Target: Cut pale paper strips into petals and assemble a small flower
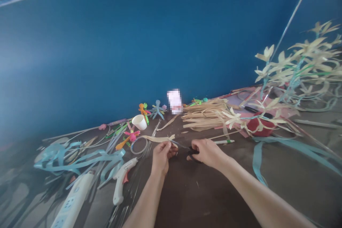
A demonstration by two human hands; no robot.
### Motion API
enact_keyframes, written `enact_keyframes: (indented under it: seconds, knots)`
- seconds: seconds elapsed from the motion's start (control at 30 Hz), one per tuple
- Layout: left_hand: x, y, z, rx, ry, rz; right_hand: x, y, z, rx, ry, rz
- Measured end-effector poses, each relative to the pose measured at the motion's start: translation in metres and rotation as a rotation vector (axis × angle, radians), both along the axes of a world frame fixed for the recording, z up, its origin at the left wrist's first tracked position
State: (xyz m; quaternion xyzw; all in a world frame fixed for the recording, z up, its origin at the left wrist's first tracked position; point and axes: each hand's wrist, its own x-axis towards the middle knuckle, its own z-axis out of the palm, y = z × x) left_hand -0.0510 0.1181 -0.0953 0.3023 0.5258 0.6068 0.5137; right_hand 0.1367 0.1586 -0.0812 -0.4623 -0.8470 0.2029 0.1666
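My left hand [162, 155] pinches a pale strip of husk-like material [157, 139] near the middle of the dark table. Its long end reaches left toward a clear roll of tape [139, 146]. In my right hand [208, 152] is a pair of dark-handled scissors [194, 155], with the fingers in the handles. The blades point left and meet the strip beside my left fingertips. Behind my right hand lies a pile of dry tan strips [204, 114].
At left are a white glue gun [123, 180], a power strip [73, 201], blue ribbon [61, 156] and a white cup [139, 122]. At right stand pale artificial flowers [301, 60] near a red object [260, 126]. A blue wall [160, 42] rises behind.
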Motion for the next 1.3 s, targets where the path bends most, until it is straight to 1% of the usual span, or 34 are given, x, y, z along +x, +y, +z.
enact_keyframes:
  seconds: [0.17,0.33,0.43,0.53,0.6,0.73,0.8,0.87,0.9,0.97,1.03,1.13,1.2,1.3]
  knots:
    - [-0.001,0.0,-0.001,-0.008,-0.003,0.001,0.0,0.0,0.0,0.002,0.013,-0.009]
    - [0.0,0.0,-0.001,-0.007,-0.003,-0.011,0.0,0.0,0.001,-0.052,0.057,-0.009]
    - [0.0,-0.001,0.001,-0.014,-0.006,-0.016,0.0,0.001,0.001,-0.105,0.136,-0.016]
    - [0.001,-0.001,0.004,-0.02,0.011,-0.017,-0.002,0.003,-0.001,-0.19,0.27,-0.067]
    - [0.002,-0.001,0.006,-0.022,0.012,-0.024,-0.005,0.003,-0.002,-0.332,0.424,-0.086]
    - [0.006,-0.003,0.011,0.003,-0.036,-0.059,-0.013,-0.001,0.0,-0.819,0.828,-0.037]
    - [0.01,-0.005,0.014,0.043,-0.043,-0.1,-0.017,-0.005,0.001,-1.026,0.994,-0.021]
    - [0.015,-0.008,0.015,0.077,-0.044,-0.143,-0.019,-0.009,0.002,-1.156,1.106,-0.01]
    - [0.017,-0.009,0.015,0.084,-0.049,-0.166,-0.02,-0.01,0.002,-1.192,1.139,0.003]
    - [0.021,-0.011,0.014,0.084,-0.067,-0.209,-0.022,-0.012,0.002,-1.194,1.179,0.029]
    - [0.023,-0.011,0.013,0.078,-0.081,-0.233,-0.023,-0.013,0.0,-1.155,1.188,0.04]
    - [0.023,-0.011,0.01,0.061,-0.082,-0.236,-0.025,-0.013,-0.001,-1.067,1.159,0.02]
    - [0.023,-0.01,0.009,0.032,-0.077,-0.227,-0.027,-0.013,-0.003,-0.953,1.126,-0.016]
    - [0.022,-0.009,0.007,-0.009,-0.045,-0.202,-0.03,-0.012,-0.006,-0.71,1.075,-0.069]
